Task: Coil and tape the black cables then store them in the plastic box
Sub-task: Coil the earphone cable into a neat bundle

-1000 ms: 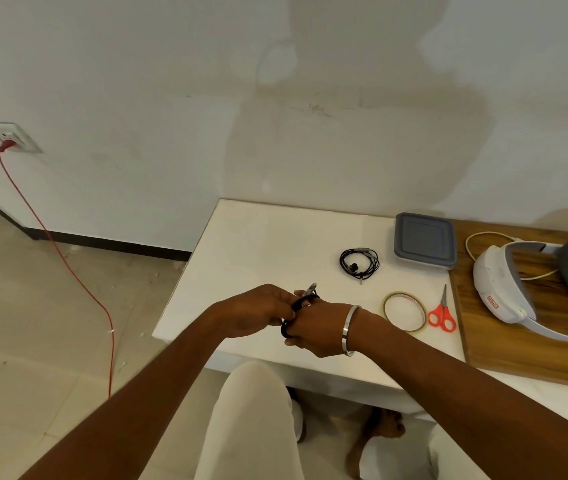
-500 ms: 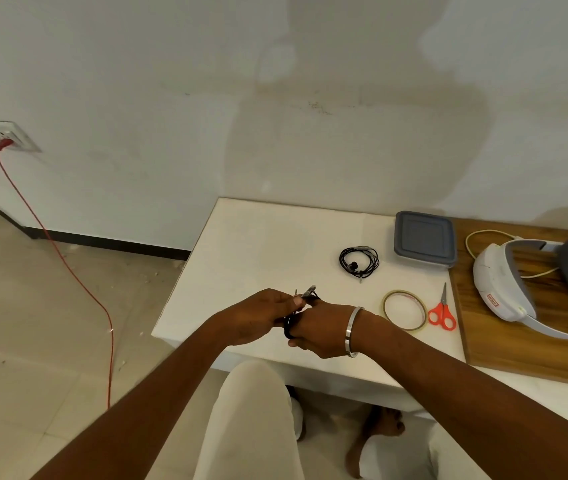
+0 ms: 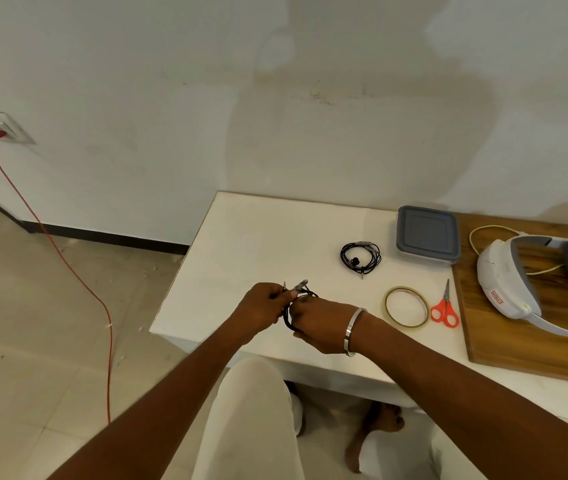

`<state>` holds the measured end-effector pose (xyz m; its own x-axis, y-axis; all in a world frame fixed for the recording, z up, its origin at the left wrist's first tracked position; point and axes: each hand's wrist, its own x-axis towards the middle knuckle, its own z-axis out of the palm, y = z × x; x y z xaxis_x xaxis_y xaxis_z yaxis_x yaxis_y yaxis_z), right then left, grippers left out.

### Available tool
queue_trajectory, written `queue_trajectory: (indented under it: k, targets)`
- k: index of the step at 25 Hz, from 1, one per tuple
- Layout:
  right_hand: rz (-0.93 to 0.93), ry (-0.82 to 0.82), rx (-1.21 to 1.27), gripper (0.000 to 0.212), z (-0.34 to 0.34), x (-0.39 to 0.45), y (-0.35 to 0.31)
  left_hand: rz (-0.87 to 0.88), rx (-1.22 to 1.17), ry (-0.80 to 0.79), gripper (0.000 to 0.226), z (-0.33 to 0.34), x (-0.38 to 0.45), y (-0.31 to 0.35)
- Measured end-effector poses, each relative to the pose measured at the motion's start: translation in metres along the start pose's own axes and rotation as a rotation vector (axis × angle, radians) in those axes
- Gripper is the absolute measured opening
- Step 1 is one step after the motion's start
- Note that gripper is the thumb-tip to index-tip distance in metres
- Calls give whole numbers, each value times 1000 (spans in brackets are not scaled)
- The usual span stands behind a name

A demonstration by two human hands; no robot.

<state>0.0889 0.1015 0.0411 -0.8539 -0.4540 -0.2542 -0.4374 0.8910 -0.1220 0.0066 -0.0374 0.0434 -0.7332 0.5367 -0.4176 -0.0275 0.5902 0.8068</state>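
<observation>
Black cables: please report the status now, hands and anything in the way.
Both hands, left and right, gripping one black cable coil above the table. Second coil untaped. Plastic box lidded.

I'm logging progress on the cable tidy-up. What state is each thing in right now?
Held black cable: coiled, gripped by both hands, no tape seen on it.
Left hand: closed on the coil.
Right hand: closed on the coil.
Second black cable: coiled, lying loose on the table.
Plastic box: lid on, shut.
Tape roll: lying flat, untouched.
Scissors: closed, lying flat.
Red cord: plugged into the wall socket.
</observation>
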Motion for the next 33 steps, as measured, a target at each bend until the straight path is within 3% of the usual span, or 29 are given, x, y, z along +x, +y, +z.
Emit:
queue_trajectory:
  k: [4,14,17,25,29,33]
  targets:
    - [24,247,-136,14,23,8,7,-27,1,144,29,9,12,-8]
    - [160,497,-4,26,54,30,24,-43,129,225,34,17,53,-32]
    - [215,489,32,23,62,40,26,-7,168,277,34,19,61,-39]
    - [234,480,184,49,69,49,23,54,252,434,14,26,60,-51]
    - [309,424,315,51,70,47,21,46,243,433,30,22,58,-54]
    - [337,484,369,43,62,40,23,75,240,408,33,18,57,-55]
